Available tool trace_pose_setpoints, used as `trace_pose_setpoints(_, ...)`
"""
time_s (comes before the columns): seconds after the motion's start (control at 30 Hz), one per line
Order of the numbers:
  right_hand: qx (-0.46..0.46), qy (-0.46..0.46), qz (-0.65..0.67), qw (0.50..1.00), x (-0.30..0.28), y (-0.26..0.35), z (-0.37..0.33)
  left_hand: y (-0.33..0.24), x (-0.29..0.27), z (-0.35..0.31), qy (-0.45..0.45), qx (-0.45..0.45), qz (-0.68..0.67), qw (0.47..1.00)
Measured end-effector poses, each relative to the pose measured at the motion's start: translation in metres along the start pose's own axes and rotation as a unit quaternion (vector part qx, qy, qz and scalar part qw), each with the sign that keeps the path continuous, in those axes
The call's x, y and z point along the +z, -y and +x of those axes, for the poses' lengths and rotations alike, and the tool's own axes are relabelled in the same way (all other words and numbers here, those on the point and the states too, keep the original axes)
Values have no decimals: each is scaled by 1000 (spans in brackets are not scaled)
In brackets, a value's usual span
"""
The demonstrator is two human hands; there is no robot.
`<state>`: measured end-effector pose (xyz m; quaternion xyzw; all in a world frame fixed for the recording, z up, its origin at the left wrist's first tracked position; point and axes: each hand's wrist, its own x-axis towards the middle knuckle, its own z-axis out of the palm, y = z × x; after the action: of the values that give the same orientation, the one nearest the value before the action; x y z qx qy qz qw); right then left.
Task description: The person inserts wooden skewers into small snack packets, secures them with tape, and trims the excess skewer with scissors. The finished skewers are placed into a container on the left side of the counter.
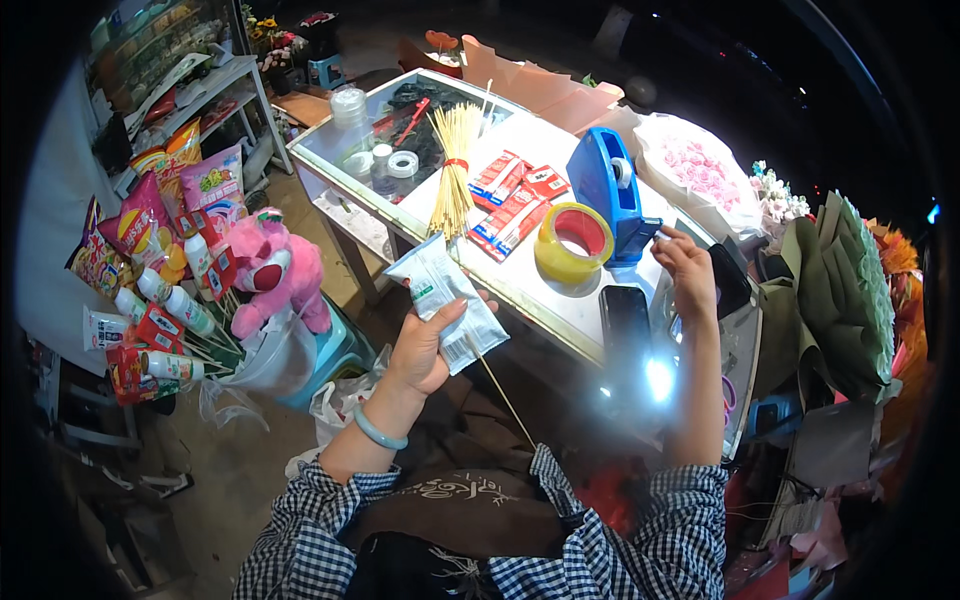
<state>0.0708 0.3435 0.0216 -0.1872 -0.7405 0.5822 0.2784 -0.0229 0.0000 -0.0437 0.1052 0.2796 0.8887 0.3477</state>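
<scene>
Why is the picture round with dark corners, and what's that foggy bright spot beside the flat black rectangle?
Head view: a fisheye lens gives the rounded shape and dark corners; head view again: strong white glare spreads haze nearby, its source hard to tell; also head view: the pink flower bouquet in white wrapping is brightly lit against the dark background.

Across the tabletop [533,133], a bundle of skewers [453,165] lies left of flat packets [512,215], with a tape roll [560,260] to their right and a tape dispenser [607,190] just behind it. A phone [626,325] lies nearer the person. Left of the tabletop sits a plush toy [295,265].
</scene>
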Motion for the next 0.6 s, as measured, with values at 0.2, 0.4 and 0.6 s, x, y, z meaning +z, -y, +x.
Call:
trace_pose_setpoints(0.2,20,15,-385,923,11,16,9,3,5,-3,2,3,-8,1000)
trace_pose_setpoints(0.4,-33,2,-646,763,20,30,16,-5,7,-9,16,-4,-8,1000)
trace_pose_setpoints(0.6,-12,-14,-696,718,12,21,6,-12,2,-19,3,-3,-10,1000)
